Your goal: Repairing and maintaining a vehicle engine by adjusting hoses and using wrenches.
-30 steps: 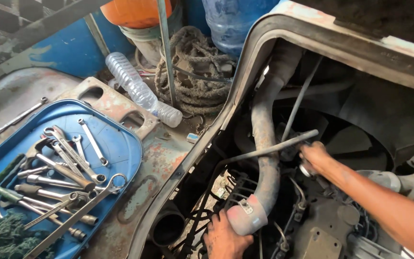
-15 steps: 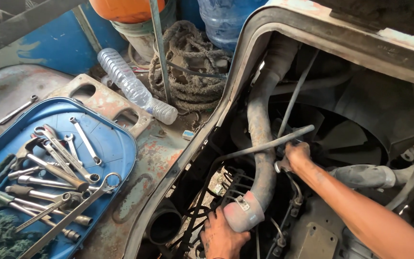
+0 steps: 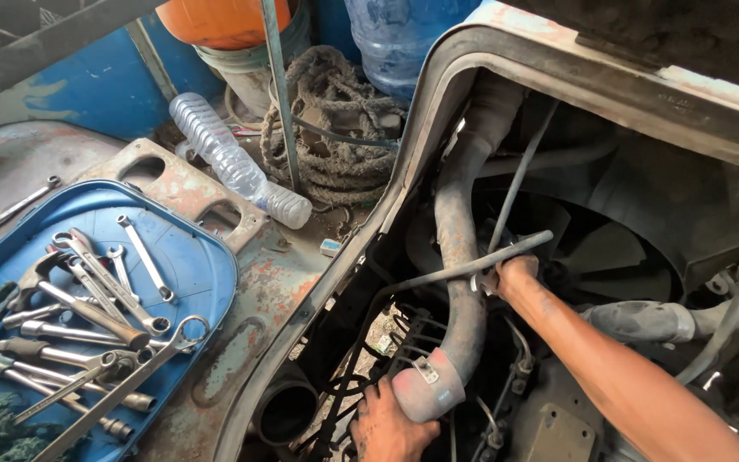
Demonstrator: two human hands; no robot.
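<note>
- Two hands down in the engine bay: left hand (image 3: pixel 391 423) cupped on the hose (image 3: pixel 459 282) at its near, clamped end.
- Right hand (image 3: pixel 515 275) closed around a long bar (image 3: pixel 464 269) lying across the hose.
- Step looks like freeing the hose end; next calls for a steady pull.
- Wrenches (image 3: pixel 104 299) in the blue tray (image 3: pixel 207 257), left.

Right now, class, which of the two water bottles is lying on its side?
The small clear plastic bottle lies on its side on the rusty metal panel beside the blue tray. The big blue water jug stands upright behind it.
</note>
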